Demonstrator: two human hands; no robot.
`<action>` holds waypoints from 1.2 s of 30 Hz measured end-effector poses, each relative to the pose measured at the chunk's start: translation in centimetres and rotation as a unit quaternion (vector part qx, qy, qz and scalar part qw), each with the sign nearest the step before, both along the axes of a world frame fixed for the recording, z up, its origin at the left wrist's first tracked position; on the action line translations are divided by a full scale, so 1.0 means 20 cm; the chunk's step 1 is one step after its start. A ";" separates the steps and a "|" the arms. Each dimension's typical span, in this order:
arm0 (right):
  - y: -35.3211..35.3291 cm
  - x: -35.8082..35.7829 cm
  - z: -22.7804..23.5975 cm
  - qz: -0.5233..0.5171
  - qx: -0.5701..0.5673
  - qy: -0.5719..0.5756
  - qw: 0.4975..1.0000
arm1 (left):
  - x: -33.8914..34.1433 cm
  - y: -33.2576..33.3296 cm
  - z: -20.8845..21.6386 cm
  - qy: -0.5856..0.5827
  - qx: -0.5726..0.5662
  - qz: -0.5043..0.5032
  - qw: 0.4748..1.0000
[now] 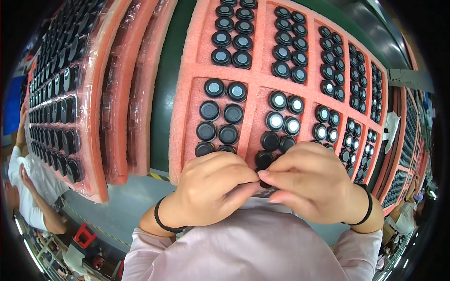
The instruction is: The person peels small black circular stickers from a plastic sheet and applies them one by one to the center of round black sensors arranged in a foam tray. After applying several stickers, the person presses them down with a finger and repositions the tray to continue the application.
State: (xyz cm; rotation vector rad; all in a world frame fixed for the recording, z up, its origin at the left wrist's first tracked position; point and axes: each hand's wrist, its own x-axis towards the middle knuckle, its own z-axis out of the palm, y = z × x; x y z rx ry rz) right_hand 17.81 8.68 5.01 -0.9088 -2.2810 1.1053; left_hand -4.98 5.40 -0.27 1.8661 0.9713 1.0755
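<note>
- We see a pink foam tray (184,117) from centre to upper right, on a green table (164,100).
- Our left hand (213,187) and right hand (314,182) meet at lower centre, covering its near edge.
- Round black pieces (209,110) fill its compartments; some show pale discs.
- A dark piece (265,183) peeks out below our fingertips; we judge the step to be fingertip work on it, the next move calling for a light, steady pinch.
- Our fingers (287,180) are drawn nearly together on both hands; whether they grip that piece, we cannot tell.
- Our thumbs' undersides are hidden.
</note>
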 end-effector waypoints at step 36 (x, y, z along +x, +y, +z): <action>0.00 -0.02 -0.03 -0.003 -0.034 -0.030 0.999 | 0.05 -0.01 -0.01 0.022 0.055 0.005 0.998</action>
